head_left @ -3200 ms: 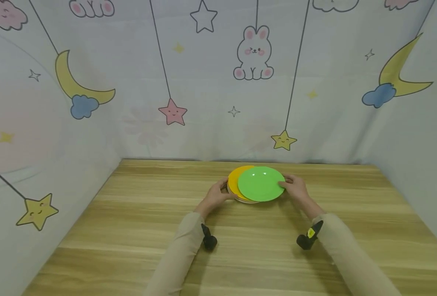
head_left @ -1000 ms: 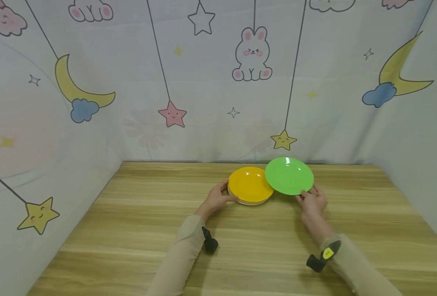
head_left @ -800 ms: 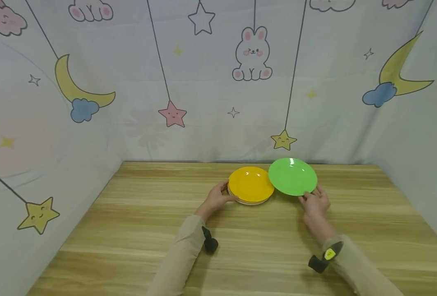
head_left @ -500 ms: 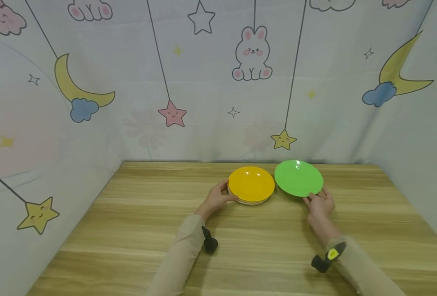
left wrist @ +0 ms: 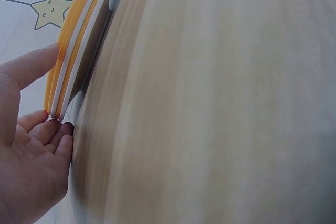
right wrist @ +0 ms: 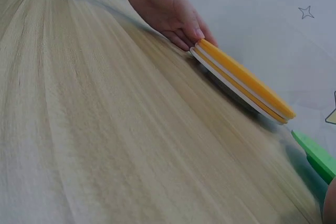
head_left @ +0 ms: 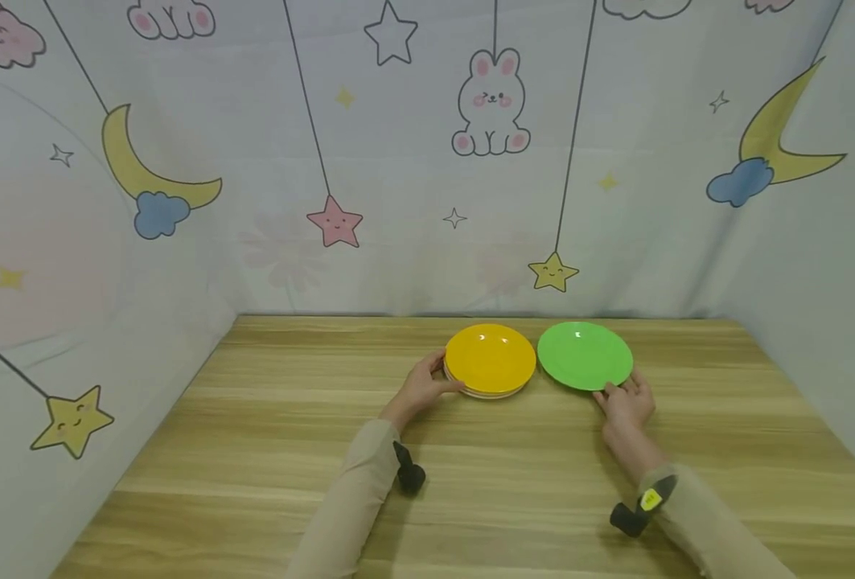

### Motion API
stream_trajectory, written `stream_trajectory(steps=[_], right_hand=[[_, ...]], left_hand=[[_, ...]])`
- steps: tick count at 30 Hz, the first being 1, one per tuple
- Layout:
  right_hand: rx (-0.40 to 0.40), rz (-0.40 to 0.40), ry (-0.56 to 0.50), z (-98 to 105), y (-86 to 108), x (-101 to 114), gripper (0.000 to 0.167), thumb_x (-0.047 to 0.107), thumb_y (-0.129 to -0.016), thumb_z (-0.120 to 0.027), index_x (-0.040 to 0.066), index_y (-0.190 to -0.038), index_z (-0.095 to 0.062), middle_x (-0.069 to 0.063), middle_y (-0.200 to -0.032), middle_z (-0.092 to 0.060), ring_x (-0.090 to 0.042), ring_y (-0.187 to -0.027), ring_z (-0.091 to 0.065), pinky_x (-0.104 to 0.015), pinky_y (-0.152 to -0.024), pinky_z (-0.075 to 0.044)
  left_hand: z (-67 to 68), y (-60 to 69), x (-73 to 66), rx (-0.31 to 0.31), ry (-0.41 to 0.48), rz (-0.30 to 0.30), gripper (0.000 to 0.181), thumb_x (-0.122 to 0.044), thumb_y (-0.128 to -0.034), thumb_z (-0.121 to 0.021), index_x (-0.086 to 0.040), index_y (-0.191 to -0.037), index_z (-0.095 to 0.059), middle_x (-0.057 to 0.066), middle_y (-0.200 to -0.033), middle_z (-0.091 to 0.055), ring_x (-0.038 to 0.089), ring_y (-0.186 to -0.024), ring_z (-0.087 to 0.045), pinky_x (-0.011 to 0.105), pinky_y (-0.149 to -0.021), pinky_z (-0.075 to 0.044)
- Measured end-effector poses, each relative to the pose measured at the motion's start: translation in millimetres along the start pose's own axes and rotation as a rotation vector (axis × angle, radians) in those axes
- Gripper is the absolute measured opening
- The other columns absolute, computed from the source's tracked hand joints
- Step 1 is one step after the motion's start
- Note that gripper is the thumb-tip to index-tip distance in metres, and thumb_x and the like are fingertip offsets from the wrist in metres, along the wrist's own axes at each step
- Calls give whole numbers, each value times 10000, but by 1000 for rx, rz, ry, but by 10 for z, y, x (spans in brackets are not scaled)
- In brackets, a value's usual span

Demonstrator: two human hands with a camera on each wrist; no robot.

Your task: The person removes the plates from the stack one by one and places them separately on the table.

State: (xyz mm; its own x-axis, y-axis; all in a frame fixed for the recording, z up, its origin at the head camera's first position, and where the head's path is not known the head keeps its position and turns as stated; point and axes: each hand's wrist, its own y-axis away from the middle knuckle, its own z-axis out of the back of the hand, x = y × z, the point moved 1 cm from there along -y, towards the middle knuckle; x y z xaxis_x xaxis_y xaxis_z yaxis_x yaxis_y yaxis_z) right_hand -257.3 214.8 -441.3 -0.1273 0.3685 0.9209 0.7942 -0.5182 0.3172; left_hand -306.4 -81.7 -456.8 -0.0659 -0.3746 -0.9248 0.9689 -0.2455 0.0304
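A stack of plates (left wrist: 71, 56), orange and white in turn, sits near the back of the table, with a yellow-orange plate (head_left: 490, 359) on top. My left hand (head_left: 422, 390) holds the stack at its left edge; in the left wrist view the thumb is at the upper rim and the curled fingers are lower at the side. To the right of the stack is a green plate (head_left: 585, 356), its near right rim pinched by my right hand (head_left: 628, 404). Whether the green plate's base touches the table is hidden. Only a sliver of my right hand (right wrist: 329, 205) shows in the right wrist view.
The wood-grain table (head_left: 499, 482) ends at a white cloth backdrop (head_left: 413, 161) printed with stars, moons and a bunny. Cloth also rises along both sides. A dark wrist camera (head_left: 409, 470) sits on the left sleeve, another wrist camera (head_left: 633, 515) on the right.
The green plate has gone from on top of the stack to its right, gripped by my right hand, and has lowered over the last half second. My left hand stays at the stack.
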Motion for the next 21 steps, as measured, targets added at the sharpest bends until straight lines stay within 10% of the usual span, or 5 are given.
stream_trajectory(steps=[16,21], right_hand=[[48,11,87,37,14,-28,670,-86,-882,-436,87,-1452,-130,-147,-1456,-260,-242,-1243,-413,-192,-890,-459],[91,48,118,70,16,-32,656,-92,-869,-457,43,-1440,-165,-185,-1420,-306,-139,-1019,-534,-174,-852,-476]], left_hand=[[-1,-5,11,-10,-2,14,735,-159,-783,-715,-29,-1392,-325,133,-1396,-391,267,-1270,-376,392,-1056,-317],[-2,-10,13,-12,-4,7,730,-154,-782,-716,-27,-1390,-330,131,-1392,-397,265,-1267,-382,389,-1054,-320]])
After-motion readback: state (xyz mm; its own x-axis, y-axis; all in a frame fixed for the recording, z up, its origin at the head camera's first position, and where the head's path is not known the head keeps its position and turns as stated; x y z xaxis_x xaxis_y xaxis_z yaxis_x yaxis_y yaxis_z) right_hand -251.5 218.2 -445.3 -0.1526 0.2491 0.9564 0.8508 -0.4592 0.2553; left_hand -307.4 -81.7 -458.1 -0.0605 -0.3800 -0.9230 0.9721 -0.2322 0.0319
